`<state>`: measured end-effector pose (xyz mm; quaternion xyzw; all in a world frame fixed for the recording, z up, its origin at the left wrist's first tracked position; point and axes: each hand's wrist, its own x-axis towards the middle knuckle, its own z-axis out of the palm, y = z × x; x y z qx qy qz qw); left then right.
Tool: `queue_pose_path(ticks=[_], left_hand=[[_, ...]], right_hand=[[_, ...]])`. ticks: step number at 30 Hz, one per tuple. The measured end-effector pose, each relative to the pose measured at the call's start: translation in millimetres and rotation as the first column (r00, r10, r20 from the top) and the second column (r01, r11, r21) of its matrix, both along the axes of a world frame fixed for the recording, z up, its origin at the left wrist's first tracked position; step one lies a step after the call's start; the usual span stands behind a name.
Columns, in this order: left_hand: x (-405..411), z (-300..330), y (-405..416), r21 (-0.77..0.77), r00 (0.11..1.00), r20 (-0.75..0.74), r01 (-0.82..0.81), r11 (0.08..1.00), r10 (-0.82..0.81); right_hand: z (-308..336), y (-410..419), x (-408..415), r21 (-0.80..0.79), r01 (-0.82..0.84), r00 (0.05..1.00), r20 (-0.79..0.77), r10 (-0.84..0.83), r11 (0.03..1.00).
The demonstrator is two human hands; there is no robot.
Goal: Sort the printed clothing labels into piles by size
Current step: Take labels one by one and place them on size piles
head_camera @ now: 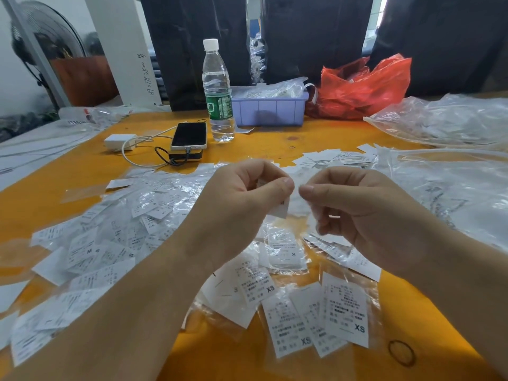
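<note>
Your hands hold one label above the orange counter point(82, 166).

Your left hand point(244, 193) and right hand point(354, 202) each pinch, fingers curled, the same white label point(295, 193) between them. Below lie XS labels point(321, 320); a loose heap of labels point(118, 229) spreads to your left.

Bright, even overhead light; glare on the plastic sleeves point(176, 199), wide-angle bending at edges, slightly soft.

Orange table point(82, 171) under scattered labels point(115, 243), phone point(189, 135), water bottle point(217, 92), lilac bin point(269, 108).
</note>
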<state>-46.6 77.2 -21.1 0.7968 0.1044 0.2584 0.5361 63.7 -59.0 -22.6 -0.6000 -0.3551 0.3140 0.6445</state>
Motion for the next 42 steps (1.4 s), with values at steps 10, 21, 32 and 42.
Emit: queue_pose_path(ticks=[10,21,32,42], left_hand=[[2,-1,3,-0.161,0.994,0.063,-0.075,0.984,0.086],[4,-1,5,-0.355,0.962,0.219,-0.075,0.932,0.161],[2,1,-1,-0.427,0.985,0.162,0.022,0.904,0.052],[1,0,-1,-0.308,0.984,0.172,0.007,0.951,0.048]], right_hand=[[0,0,1,0.143,0.086,0.995,-0.059,-0.079,0.986],[-4,0,-6,0.061,-0.032,0.995,0.101,0.026,0.998],[-6,1,-10,0.023,-0.027,0.97,0.243,0.021,0.999],[-9,3,-11,0.013,-0.003,0.954,0.301,-0.001,1.0]])
